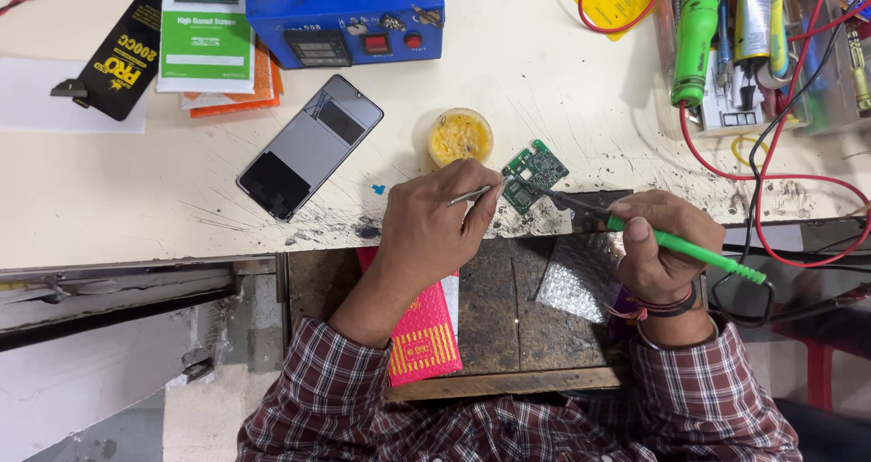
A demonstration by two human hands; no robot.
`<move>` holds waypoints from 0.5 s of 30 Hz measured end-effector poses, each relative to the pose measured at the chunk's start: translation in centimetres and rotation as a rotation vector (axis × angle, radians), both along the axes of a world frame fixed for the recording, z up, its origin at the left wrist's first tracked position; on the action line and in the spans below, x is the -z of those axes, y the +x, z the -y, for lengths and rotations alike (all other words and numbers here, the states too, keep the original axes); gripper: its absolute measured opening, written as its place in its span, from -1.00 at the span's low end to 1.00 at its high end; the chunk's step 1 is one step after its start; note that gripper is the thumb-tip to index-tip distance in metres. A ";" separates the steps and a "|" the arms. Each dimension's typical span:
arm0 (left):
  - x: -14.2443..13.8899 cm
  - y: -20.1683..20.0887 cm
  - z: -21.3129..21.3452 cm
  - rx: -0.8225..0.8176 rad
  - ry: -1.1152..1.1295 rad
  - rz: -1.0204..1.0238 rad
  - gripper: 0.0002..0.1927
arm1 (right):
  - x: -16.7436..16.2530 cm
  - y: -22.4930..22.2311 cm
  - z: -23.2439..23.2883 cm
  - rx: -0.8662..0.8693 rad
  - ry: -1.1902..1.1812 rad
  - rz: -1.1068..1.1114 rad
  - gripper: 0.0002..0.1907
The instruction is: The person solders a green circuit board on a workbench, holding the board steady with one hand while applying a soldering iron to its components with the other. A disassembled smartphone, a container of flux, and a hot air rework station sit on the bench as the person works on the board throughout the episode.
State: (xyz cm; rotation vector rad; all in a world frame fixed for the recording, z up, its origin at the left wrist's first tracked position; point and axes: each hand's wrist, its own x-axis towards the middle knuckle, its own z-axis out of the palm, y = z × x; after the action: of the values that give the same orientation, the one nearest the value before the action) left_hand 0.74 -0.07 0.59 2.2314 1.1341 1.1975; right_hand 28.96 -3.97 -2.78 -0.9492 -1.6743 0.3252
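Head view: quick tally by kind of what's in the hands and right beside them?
Tweezers, in the left hand: 1
Soldering iron, in the right hand: 1
Circuit board: 1
Paste jar: 1
Phone: 1
Total: 5

sleeves: red-and-white plaid, both arms; right hand (660, 244) | wrist: dark bands, red thread; left hand (434, 226) | bare

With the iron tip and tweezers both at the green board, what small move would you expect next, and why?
Probably a slight dab of the soldering iron tip onto the green circuit board. The right hand holds the iron angled with its tip at the board's lower edge, while the left hand holds tweezers against the same spot. Whether the tip touches cannot be told.
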 end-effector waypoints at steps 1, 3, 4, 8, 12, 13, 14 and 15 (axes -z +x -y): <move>0.0 0.0 0.0 0.001 -0.005 -0.002 -0.88 | -0.1 0.0 0.0 -0.013 -0.013 0.004 -0.70; 0.0 0.0 -0.1 0.001 -0.006 -0.005 -0.88 | -0.2 0.0 0.0 -0.041 -0.028 0.012 -0.70; 0.0 0.1 -0.2 0.001 -0.011 -0.012 -0.88 | -0.3 0.0 0.0 -0.043 -0.029 0.018 -0.70; 0.0 0.0 -0.1 -0.004 -0.016 -0.020 -0.89 | -0.4 -0.1 -0.1 -0.033 -0.032 -0.007 -0.71; 0.0 0.1 -0.1 -0.003 0.016 0.000 -0.89 | -0.3 0.1 -0.1 -0.006 -0.002 0.021 -0.70; 0.0 0.0 -0.1 -0.004 0.018 -0.002 -0.89 | -0.2 0.1 -0.1 -0.021 -0.012 0.005 -0.70; 0.0 0.0 -0.1 -0.004 0.018 -0.003 -0.89 | -0.1 0.2 -0.1 -0.033 -0.025 -0.010 -0.70; 0.0 0.0 0.0 -0.004 0.015 -0.004 -0.88 | 0.0 0.2 -0.1 -0.045 -0.040 -0.024 -0.70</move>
State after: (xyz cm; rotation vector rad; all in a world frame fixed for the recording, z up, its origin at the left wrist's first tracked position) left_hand 0.71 -0.05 0.59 2.2442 1.1351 1.2073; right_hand 29.18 -3.90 -2.74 -0.9347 -1.6741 0.4003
